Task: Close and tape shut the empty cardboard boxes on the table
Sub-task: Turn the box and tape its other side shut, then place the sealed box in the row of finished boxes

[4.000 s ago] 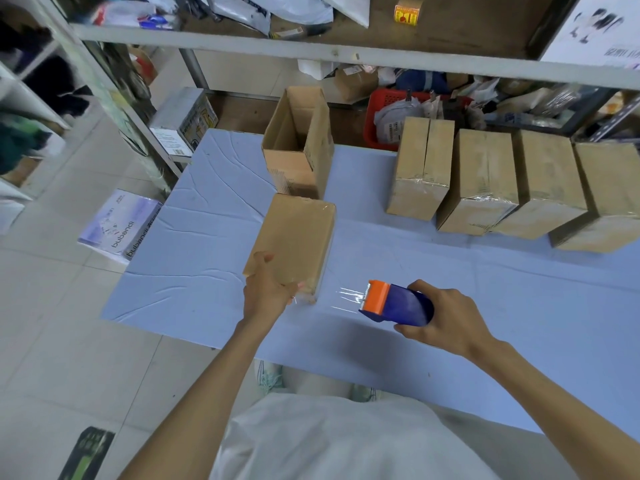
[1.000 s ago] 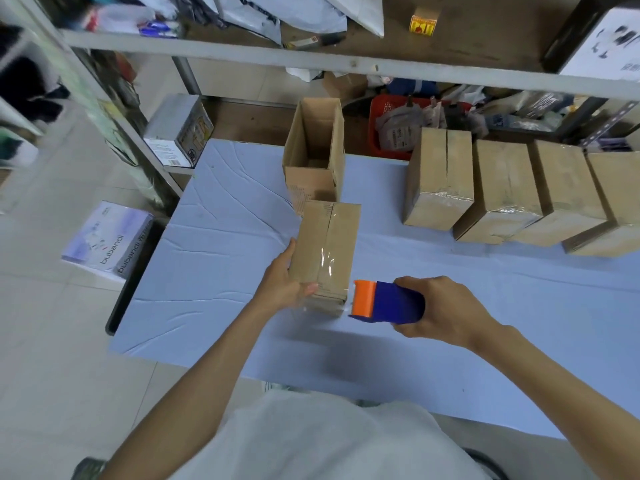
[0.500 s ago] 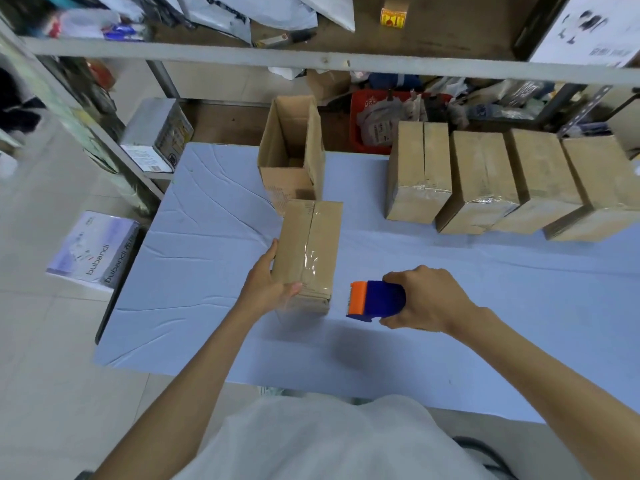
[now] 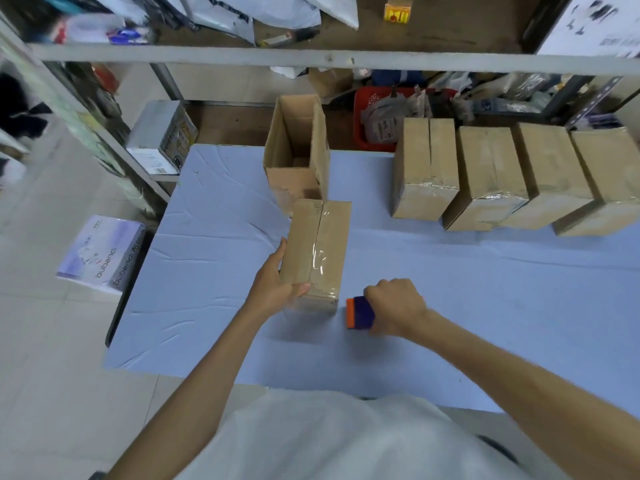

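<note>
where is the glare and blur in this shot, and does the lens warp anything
Head view: glare streaks the clear tape on the near box; the right hand and tape dispenser are motion-smeared; a soft shadow lies on the table before that box; the sealed boxes at right splay outward, likely wide-angle stretch.

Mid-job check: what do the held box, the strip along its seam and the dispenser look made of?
Box: matte brown cardboard, with folded flaps. Strip: clear glossy plastic tape, wrinkled and catching glare. Dispenser: likely hard plastic, smooth blue body, orange front; the right hand covers most of it.
</note>
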`<state>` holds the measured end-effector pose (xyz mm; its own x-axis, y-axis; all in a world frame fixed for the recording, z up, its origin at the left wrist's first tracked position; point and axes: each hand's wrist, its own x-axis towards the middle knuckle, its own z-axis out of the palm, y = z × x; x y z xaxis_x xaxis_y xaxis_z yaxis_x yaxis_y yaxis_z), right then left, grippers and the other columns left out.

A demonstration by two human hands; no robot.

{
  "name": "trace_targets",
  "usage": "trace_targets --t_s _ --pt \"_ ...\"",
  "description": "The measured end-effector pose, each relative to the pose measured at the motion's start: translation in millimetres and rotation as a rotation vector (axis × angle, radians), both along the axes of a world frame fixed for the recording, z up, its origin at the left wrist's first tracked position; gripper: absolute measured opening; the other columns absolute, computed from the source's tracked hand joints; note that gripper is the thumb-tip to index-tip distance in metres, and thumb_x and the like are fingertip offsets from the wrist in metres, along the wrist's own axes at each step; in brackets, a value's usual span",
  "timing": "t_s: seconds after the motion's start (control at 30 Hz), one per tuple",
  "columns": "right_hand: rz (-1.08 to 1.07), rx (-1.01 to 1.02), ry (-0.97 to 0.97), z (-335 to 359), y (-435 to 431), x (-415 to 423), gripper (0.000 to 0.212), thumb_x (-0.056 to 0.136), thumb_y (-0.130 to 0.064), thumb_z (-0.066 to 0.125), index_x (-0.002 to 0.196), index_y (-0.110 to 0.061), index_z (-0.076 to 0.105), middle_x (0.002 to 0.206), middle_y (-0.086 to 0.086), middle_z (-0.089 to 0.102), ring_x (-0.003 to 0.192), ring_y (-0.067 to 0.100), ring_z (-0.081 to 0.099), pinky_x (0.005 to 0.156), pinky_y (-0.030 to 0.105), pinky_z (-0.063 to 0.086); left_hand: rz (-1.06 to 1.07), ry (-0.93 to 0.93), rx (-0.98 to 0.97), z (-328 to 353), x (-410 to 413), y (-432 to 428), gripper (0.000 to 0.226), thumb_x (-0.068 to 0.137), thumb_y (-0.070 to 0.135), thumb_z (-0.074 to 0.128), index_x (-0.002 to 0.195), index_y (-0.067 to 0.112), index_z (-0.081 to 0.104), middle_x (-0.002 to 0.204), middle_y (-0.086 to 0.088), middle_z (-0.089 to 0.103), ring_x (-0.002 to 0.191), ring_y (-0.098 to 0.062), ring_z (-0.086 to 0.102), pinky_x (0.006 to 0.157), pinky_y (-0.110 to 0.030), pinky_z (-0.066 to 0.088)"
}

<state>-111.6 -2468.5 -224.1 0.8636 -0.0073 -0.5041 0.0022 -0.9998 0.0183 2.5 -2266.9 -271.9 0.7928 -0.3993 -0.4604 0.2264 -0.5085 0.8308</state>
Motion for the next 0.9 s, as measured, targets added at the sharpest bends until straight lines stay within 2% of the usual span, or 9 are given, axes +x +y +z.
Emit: trace_targets --t_s 0.2,0.27,0.4,0.5,0.57,0.67,0.73,0.83,0.9 --pt "-0.204 0.018 -0.223 -15.0 -25.9 -2.0 0.068 0.073 -0.056 0.070 0.123 -0.017 0.046 0.101 0.006 0.063 0.088 0.027 0.061 0.063 0.029 0.039 0.018 -0.010 0.002 3.7 -0.1 -2.6 0.106 0.071 0.003 0.082 0.152 0.032 0.020 0.150 0.008 0.037 0.132 -0.015 0.043 0.107 -0.035 0.042" --pt "-0.241 0.007 -0.320 -23.8 -38.0 0.6 0.077 0.076 -0.054 0.072 0.133 -0.012 0.043 0.101 0.013 0.061 0.088 0.032 0.058 0.068 0.035 0.042 0.021 -0.002 0.000 4.0 1.7 -2.1 0.106 0.071 0.003 0.083 0.152 0.033 0.021 0.150 0.007 0.038 0.132 -0.017 0.043 0.109 -0.039 0.041" --pt "-0.315 0.021 -0.392 -49.7 -47.6 4.1 0.077 0.079 0.001 0.069 0.146 -0.002 0.031 0.109 0.027 0.055 0.094 0.040 0.054 0.074 0.043 0.044 0.033 -0.002 -0.001 4.5 0.4 -2.5 0.106 0.071 0.003 0.083 0.152 0.032 0.022 0.149 0.008 0.038 0.132 -0.015 0.043 0.108 -0.036 0.041" --pt "-0.359 0.016 -0.400 -69.7 -46.8 -3.4 0.084 0.065 0.019 0.069 0.142 0.006 0.036 0.103 0.031 0.054 0.086 0.042 0.054 0.067 0.047 0.046 0.041 0.008 -0.024 7.7 -0.4 -4.2 0.105 0.071 0.000 0.082 0.152 0.032 0.022 0.147 0.008 0.038 0.129 -0.014 0.044 0.100 -0.027 0.045" --pt "-0.399 0.061 -0.411 -83.0 -45.6 -10.6 0.081 0.061 0.021 0.067 0.137 0.005 0.042 0.098 0.028 0.054 0.082 0.042 0.053 0.064 0.048 0.046 0.045 0.010 -0.027 10.0 -1.1 -3.8 0.105 0.071 0.000 0.082 0.152 0.032 0.022 0.147 0.007 0.039 0.130 -0.015 0.044 0.102 -0.029 0.044" --pt "-0.499 0.230 -0.376 -93.4 -47.4 -20.9 0.059 0.075 0.014 0.055 0.129 -0.005 0.042 0.103 0.019 0.054 0.088 0.035 0.052 0.070 0.046 0.047 0.050 0.010 -0.025 13.0 -3.1 -3.8 0.103 0.071 0.002 0.082 0.151 0.034 0.024 0.145 0.008 0.042 0.130 -0.016 0.045 0.106 -0.035 0.044" --pt "-0.513 0.264 -0.374 -94.7 -48.5 -24.2 0.048 0.082 0.006 0.056 0.125 -0.009 0.041 0.107 0.016 0.055 0.092 0.030 0.054 0.071 0.043 0.052 0.044 -0.002 -0.013 15.4 -3.4 -4.5 0.102 0.071 0.004 0.083 0.150 0.034 0.026 0.143 0.008 0.044 0.127 -0.014 0.046 0.106 -0.035 0.044" --pt "-0.495 0.116 -0.367 -89.0 -48.4 -21.5 0.042 0.078 0.002 0.062 0.118 -0.006 0.050 0.101 0.019 0.056 0.086 0.035 0.053 0.067 0.042 0.049 0.039 -0.026 0.038 17.6 -5.5 -3.8 0.100 0.068 0.016 0.086 0.150 0.029 0.029 0.140 0.006 0.047 0.124 -0.016 0.049 0.105 -0.037 0.044" --pt "-0.461 0.010 -0.401 -72.5 -42.4 -18.3 0.034 0.066 0.004 0.069 0.098 -0.001 0.058 0.087 0.021 0.054 0.074 0.039 0.051 0.062 0.042 0.044 0.080 -0.054 0.083 20.5 -8.8 -1.6 0.097 0.068 0.023 0.088 0.148 0.021 0.033 0.137 0.003 0.047 0.120 -0.017 0.051 0.098 -0.033 0.046"
